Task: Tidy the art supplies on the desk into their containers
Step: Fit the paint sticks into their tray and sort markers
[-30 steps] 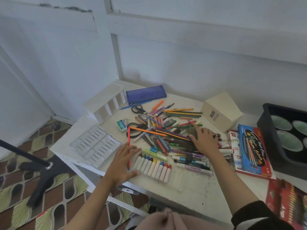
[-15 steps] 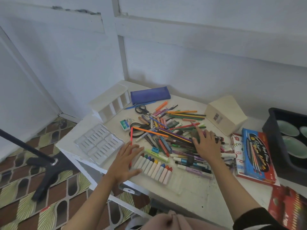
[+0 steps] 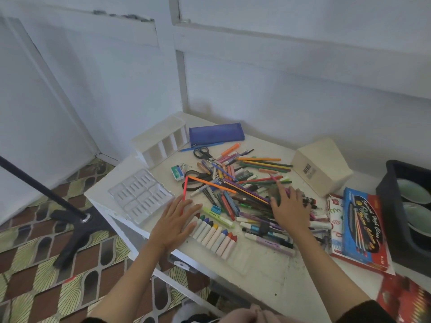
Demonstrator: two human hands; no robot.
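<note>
Left grip (image 3: 173, 220) lay flat, fingers straight, holding nothing, near the front edge of the white counter (image 3: 256, 266). It touched the left end of the row of white-wrapped wax crayons (image 3: 214, 231), w/ a thin red pencil (image 3: 185, 190) running under its fingers. Right grip (image 3: 290, 210) was spread open too, palm down on the loose heap of coloured pencils, pens & markers (image 3: 242, 183) mid-counter, nothing pinched.

Step in hand, as I judged it: sorting the heap. Best to rake like w/ like, pencils parallel, then lift in bunches, not singly. Crayons prob. belong in the white moulded plastic tray (image 3: 140, 197) at the left edge, just beside the left grip. Long stuff prob. suits the white divided plastic organiser (image 3: 161, 141) or dark blue fabric pouch (image 3: 215, 134) at the back-left corner.

In the way: black-handled scissors (image 3: 203, 152) part-buried in the heap, so mind fingers. Cream cardboard box (image 3: 319, 166) at the back and blue-and-red flat paintbrush pack (image 3: 363, 224) at the right edge crowded that side. Round pencils could roll off the front.
</note>
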